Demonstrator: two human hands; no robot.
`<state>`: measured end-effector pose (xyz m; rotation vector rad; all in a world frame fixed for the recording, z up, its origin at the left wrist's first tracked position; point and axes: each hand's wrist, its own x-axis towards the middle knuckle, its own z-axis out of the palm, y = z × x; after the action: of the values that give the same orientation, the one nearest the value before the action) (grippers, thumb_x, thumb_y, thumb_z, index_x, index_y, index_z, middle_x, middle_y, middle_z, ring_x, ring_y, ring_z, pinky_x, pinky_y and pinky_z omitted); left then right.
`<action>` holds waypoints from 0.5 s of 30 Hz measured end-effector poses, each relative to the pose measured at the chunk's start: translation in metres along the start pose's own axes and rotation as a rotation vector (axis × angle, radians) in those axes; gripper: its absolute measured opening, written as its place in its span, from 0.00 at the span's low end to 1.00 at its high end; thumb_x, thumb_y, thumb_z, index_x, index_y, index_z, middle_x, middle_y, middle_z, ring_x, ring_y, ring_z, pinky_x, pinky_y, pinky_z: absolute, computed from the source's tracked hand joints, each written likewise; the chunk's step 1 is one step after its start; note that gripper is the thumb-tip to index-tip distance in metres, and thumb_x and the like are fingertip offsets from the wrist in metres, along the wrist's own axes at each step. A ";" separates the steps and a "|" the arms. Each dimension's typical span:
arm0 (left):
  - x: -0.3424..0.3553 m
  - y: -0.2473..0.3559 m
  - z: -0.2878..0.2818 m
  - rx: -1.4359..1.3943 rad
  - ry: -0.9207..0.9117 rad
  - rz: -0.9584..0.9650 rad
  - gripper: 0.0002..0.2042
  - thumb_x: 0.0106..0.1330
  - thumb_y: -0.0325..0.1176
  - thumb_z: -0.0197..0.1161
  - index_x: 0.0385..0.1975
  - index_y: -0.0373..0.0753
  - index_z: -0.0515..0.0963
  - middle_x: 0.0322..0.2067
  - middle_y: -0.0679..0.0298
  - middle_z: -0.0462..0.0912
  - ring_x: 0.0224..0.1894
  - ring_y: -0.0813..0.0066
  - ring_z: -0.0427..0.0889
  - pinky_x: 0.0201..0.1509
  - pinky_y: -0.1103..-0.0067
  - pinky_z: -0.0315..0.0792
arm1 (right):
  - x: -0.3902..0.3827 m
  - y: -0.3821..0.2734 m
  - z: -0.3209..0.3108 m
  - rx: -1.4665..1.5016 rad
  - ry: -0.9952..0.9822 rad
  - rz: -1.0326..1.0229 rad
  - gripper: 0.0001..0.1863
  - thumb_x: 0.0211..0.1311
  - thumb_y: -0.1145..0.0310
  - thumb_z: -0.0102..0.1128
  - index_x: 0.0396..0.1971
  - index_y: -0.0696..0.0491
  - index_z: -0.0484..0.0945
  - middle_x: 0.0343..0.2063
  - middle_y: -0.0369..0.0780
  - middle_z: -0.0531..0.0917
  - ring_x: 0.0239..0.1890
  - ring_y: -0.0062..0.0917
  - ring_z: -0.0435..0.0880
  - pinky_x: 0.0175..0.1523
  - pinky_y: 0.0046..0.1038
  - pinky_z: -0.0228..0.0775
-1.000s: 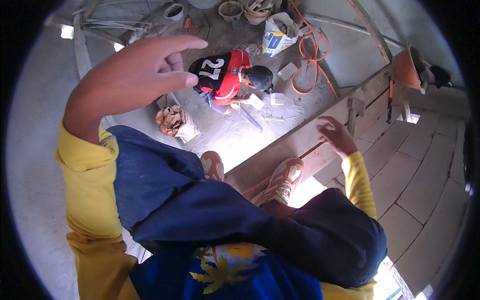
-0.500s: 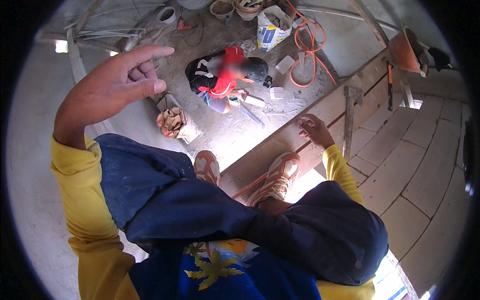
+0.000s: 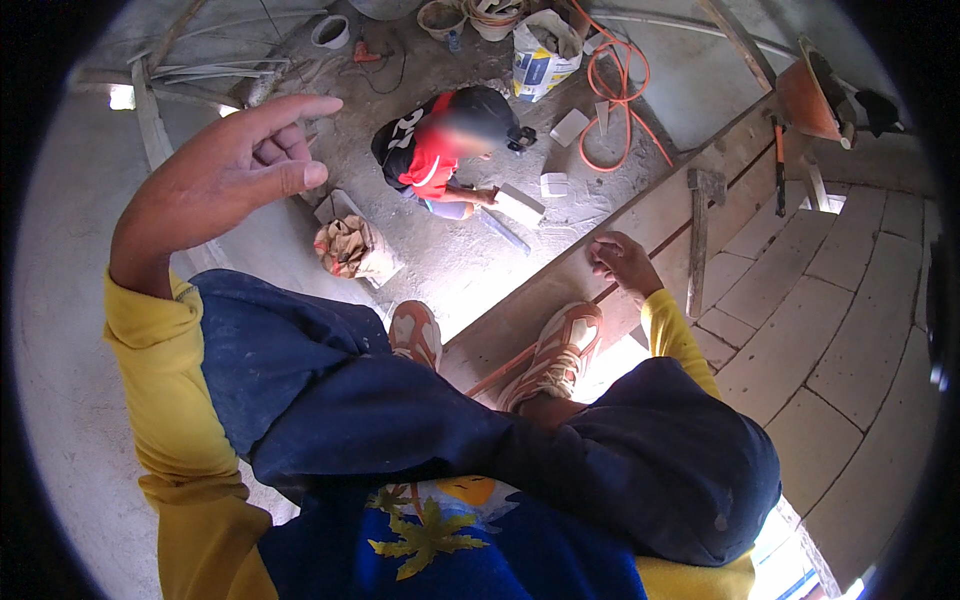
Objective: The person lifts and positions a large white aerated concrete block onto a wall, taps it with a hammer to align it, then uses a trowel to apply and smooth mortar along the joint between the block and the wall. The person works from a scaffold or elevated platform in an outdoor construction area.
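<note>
My left hand is raised at the left above my knee, forefinger stretched out and thumb apart, the other fingers bent; it holds nothing. At the right, my right hand hangs over the wooden plank, its fingers loosely bent with nothing seen in them. Nearest to it is a hammer with a wooden handle, lying across the plank. Both my shoes are below, the right one on the plank. On the floor below, another person crouches, hand on a pale block.
An orange hose coils by a white sack; buckets stand behind. A crumpled brown sack sits below my left hand. Past the plank are an orange-handled tool, an orange basin and a block wall.
The other person has leaned, head shifting left and up, and the pale block in their hand has moved right. My right hand has dipped slightly left and down; my left hand barely moved.
</note>
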<state>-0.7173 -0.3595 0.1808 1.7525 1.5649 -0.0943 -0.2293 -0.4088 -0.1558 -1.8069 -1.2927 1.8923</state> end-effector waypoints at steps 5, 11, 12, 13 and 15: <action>-0.001 0.000 0.001 0.017 0.002 -0.018 0.34 0.71 0.48 0.67 0.74 0.42 0.67 0.41 0.63 0.78 0.40 0.76 0.76 0.47 0.77 0.76 | 0.002 -0.003 0.004 0.119 0.048 -0.039 0.25 0.70 0.58 0.68 0.60 0.55 0.75 0.39 0.39 0.88 0.33 0.21 0.85 0.39 0.25 0.77; -0.004 0.007 0.002 -0.014 0.007 0.012 0.33 0.71 0.44 0.66 0.74 0.42 0.67 0.41 0.62 0.78 0.41 0.75 0.76 0.47 0.76 0.76 | 0.017 -0.011 0.012 -0.329 0.165 -0.314 0.39 0.58 0.57 0.77 0.66 0.55 0.70 0.47 0.44 0.86 0.46 0.33 0.86 0.54 0.35 0.79; -0.005 0.008 0.002 -0.013 0.010 0.023 0.33 0.71 0.43 0.67 0.74 0.42 0.67 0.41 0.62 0.78 0.41 0.74 0.76 0.47 0.76 0.76 | 0.017 -0.020 0.019 -0.511 0.222 -0.366 0.41 0.56 0.56 0.78 0.67 0.55 0.70 0.51 0.45 0.84 0.51 0.37 0.83 0.58 0.38 0.76; -0.005 0.010 0.002 -0.017 0.005 0.006 0.33 0.70 0.42 0.67 0.74 0.42 0.67 0.40 0.62 0.78 0.41 0.75 0.77 0.47 0.76 0.76 | 0.016 -0.029 0.026 -0.693 0.279 -0.417 0.43 0.54 0.56 0.79 0.67 0.55 0.69 0.55 0.46 0.81 0.57 0.40 0.80 0.62 0.41 0.73; -0.005 0.018 0.002 -0.023 -0.003 -0.021 0.32 0.70 0.38 0.67 0.74 0.41 0.67 0.39 0.62 0.79 0.40 0.75 0.77 0.48 0.76 0.76 | 0.019 -0.046 0.039 -0.837 0.279 -0.337 0.53 0.44 0.54 0.83 0.70 0.57 0.65 0.68 0.51 0.68 0.71 0.49 0.65 0.74 0.48 0.59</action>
<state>-0.7016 -0.3636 0.1907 1.7181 1.5765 -0.0893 -0.2863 -0.3854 -0.1427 -1.8926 -2.2927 0.9200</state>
